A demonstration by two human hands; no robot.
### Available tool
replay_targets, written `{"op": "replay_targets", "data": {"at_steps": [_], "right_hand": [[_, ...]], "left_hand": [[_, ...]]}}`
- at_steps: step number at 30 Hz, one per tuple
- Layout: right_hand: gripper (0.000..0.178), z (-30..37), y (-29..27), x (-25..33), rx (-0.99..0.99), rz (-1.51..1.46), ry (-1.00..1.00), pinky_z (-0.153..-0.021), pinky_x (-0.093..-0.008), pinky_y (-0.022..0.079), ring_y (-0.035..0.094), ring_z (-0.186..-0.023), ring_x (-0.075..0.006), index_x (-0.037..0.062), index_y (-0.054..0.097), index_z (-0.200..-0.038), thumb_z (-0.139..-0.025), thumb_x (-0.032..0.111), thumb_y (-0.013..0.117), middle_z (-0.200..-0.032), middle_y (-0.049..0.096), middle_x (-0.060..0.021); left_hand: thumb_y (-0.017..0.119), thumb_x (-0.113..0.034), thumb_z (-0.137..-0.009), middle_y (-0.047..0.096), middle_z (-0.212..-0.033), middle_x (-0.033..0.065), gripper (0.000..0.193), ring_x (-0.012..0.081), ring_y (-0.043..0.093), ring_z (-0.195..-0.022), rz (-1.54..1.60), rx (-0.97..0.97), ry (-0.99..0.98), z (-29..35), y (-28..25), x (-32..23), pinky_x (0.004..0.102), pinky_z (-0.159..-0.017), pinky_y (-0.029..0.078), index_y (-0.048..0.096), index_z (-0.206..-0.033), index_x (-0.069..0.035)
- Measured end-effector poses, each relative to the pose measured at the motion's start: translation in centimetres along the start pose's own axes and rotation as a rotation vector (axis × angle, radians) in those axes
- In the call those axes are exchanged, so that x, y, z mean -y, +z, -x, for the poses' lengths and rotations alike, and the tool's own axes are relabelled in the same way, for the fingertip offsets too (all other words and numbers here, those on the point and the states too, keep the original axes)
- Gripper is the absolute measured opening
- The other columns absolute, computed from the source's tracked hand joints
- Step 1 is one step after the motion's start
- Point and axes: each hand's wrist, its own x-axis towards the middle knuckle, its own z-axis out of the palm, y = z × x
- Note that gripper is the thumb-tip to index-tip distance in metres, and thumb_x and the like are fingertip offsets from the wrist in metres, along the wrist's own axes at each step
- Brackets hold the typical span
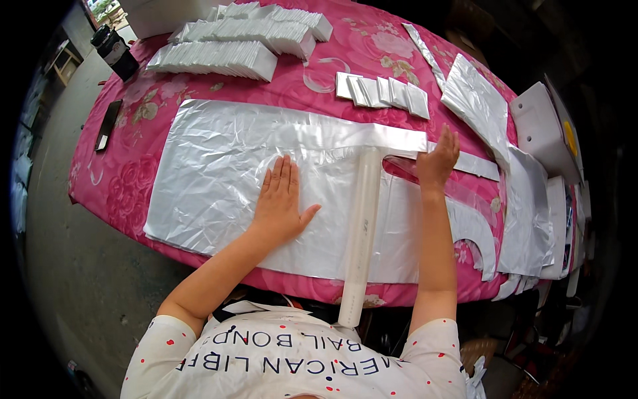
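Observation:
A wide stack of thin, silvery-white plastic bags [219, 173] lies spread on the table, wrinkled, with a cut-out at its right end. My left hand [280, 206] rests flat on the bags, fingers extended and thumb out to the side. Across them, right of that hand, lies a translucent white tube [362, 233], its near end past the table edge by my shirt. My right hand [438, 158] is at the right end of the shiny folded band [392, 136] along the bags' far edge. Its fingers point up and away; its thumb is by the band's end.
Rows of folded white packets [212, 58] stand at the back left, with a smaller group [382, 93] nearer. A black bottle [114, 53] and dark phone [108, 125] sit left. More plastic sheets [475, 100] and a white box [541, 126] line the right side of the pink flowered tablecloth [133, 193].

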Motion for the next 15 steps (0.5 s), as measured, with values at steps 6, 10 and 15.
{"op": "replay_targets", "data": {"at_steps": [6, 10, 15], "right_hand": [[0.059, 0.0, -5.8, -13.9, -0.098, 0.208, 0.386, -0.102, -0.0444, 0.030, 0.042, -0.118, -0.0369, -0.0018, 0.045, -0.125, -0.076, 0.024, 0.065, -0.122, 0.051, -0.0228], [0.065, 2.3, -9.9, -12.8, -0.162, 0.133, 0.241, -0.104, -0.0451, 0.027, 0.038, -0.123, -0.0365, -0.0015, 0.040, -0.130, -0.078, 0.028, 0.066, -0.129, 0.045, -0.0226], [0.071, 8.5, -12.6, 0.9, 0.504, -0.549, -0.348, -0.108, -0.0426, 0.022, 0.026, -0.133, -0.0343, 0.0007, 0.032, -0.137, -0.082, 0.035, 0.060, -0.141, 0.032, -0.0174]], "left_hand": [[0.051, -0.045, -0.084, 0.014, -0.146, 0.0260, 0.084, 0.0357, 0.008, -0.138, 0.018, 0.010, -0.010, 0.1, -0.3, -0.3, 0.0462, -0.111, 0.007, 0.016, -0.137, 0.010], [0.053, -0.039, -0.085, 0.011, -0.146, 0.0256, 0.081, 0.0356, 0.005, -0.138, 0.070, -0.050, -0.006, 0.1, -0.5, -0.8, 0.0452, -0.111, 0.005, 0.015, -0.138, 0.009], [0.054, -0.024, -0.085, 0.018, -0.146, 0.0220, 0.069, 0.0366, 0.013, -0.137, 0.341, -0.230, 0.248, 1.7, -2.4, 0.6, 0.0452, -0.110, 0.012, 0.021, -0.139, 0.004]]}}
